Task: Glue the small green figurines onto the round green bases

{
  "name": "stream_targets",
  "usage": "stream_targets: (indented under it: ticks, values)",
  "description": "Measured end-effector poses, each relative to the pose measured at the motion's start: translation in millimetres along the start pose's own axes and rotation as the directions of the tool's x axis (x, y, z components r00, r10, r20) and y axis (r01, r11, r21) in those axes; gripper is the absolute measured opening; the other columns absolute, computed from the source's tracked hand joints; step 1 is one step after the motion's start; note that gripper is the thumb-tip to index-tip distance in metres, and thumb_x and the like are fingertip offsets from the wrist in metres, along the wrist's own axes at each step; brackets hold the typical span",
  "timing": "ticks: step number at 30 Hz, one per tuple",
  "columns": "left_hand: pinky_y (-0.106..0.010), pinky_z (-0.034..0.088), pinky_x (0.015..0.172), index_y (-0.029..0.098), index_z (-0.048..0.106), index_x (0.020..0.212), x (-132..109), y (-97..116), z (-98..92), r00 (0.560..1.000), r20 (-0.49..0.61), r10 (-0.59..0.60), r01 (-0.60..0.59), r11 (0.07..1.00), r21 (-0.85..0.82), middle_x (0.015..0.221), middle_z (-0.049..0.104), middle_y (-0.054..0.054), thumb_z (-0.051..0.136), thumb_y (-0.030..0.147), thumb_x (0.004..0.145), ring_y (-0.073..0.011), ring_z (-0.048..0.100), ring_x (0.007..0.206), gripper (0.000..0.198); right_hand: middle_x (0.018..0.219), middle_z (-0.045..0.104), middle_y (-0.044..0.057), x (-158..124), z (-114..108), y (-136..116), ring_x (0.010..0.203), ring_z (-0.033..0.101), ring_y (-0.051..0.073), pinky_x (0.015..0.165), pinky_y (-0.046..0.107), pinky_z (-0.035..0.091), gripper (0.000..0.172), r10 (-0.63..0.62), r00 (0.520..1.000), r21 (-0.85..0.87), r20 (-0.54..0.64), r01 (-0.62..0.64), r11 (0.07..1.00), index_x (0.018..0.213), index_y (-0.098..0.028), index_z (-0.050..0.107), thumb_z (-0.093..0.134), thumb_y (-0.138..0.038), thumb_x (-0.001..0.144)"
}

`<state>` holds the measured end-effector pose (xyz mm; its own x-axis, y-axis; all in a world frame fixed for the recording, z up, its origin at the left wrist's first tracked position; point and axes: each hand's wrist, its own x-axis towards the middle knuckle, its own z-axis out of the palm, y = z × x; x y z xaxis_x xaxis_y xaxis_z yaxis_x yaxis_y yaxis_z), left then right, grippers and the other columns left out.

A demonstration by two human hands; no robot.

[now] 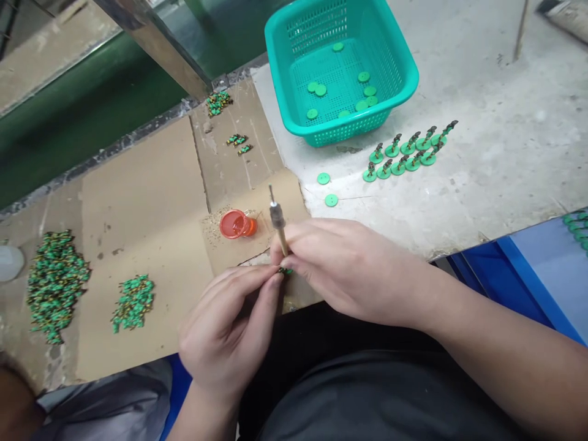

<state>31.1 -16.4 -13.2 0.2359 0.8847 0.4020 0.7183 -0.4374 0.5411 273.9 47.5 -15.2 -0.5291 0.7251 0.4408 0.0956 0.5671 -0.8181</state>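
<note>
My left hand (229,324) is closed, pinching a small green and dark figurine (285,271) between thumb and forefinger. Most of that figurine is hidden by the fingertips. My right hand (349,263) grips a slim tan-handled tool (277,215) with a grey collar and a thin metal tip pointing up; its lower end is hidden in the fingers. Both hands meet at the figurine, above my lap near the table edge. Just beyond them stands a small red cup (234,225) on cardboard.
Figurines lie in a big pile (57,285), a smaller pile (133,303) and a far cluster (219,103). Figurines on green discs (399,164) stand at right, near two loose discs (331,200). A teal basket (342,131) holds several discs. Another person's sleeve (110,404) is at lower left.
</note>
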Motion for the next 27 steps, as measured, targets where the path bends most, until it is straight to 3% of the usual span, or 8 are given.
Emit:
stream_targets:
  ticks: [7,15,22,25,27]
  values:
    - [-0.039,0.068,0.094,0.031,0.086,0.124,0,0,-0.3,1.0,-0.005,-0.003,0.004,1.0,0.013,0.113,0.089,0.0,0.085,0.009,0.102,-0.0201,0.084,0.097,0.03,0.128,0.086,0.009,-1,0,0,0.117,0.082,0.022,0.103,0.037,0.068,0.025,-0.044,0.999,-0.029,-0.002,0.044,0.999,0.124,-0.02,0.071,0.052,-0.005,0.118]
    - [-0.038,0.066,0.098,0.029,0.084,0.123,0,0,-0.3,1.0,-0.013,0.006,-0.006,1.0,0.012,0.111,0.087,0.0,0.085,0.007,0.102,-0.0195,0.083,0.1,0.031,0.122,0.085,0.008,-1,2,-7,0.108,0.078,0.021,0.095,0.034,0.063,0.029,-0.012,1.0,-0.089,0.026,0.014,0.996,0.126,-0.02,0.07,0.048,-0.003,0.116]
    - [-0.039,0.07,0.093,0.029,0.085,0.112,3,6,-0.3,1.0,-0.021,-0.015,0.016,0.998,0.063,0.104,0.088,-0.001,0.084,0.014,0.104,-0.0213,0.085,0.092,0.016,0.112,0.083,0.006,1,6,-10,0.098,0.074,0.02,0.085,0.033,0.058,0.026,0.0,0.999,-0.136,0.048,0.007,0.991,0.117,-0.021,0.068,0.05,-0.002,0.112]
    - [-0.04,0.071,0.09,0.027,0.086,0.111,9,9,1.4,1.0,-0.024,-0.019,0.02,1.0,0.019,0.103,0.089,-0.003,0.082,0.017,0.106,-0.0217,0.086,0.089,0.012,0.113,0.085,0.008,-1,6,-9,0.1,0.079,0.022,0.089,0.034,0.063,0.023,-0.006,1.0,-0.139,-0.008,0.005,0.99,0.118,-0.02,0.068,0.051,-0.006,0.115]
    - [-0.038,0.071,0.087,0.027,0.088,0.112,12,11,2.1,0.999,-0.025,-0.045,0.044,0.999,-0.019,0.106,0.09,-0.005,0.081,0.019,0.108,-0.0216,0.086,0.091,0.012,0.114,0.086,0.008,-5,4,-11,0.105,0.082,0.022,0.094,0.036,0.066,0.018,-0.028,0.992,-0.114,-0.125,0.014,0.993,0.118,-0.021,0.07,0.054,-0.011,0.118]
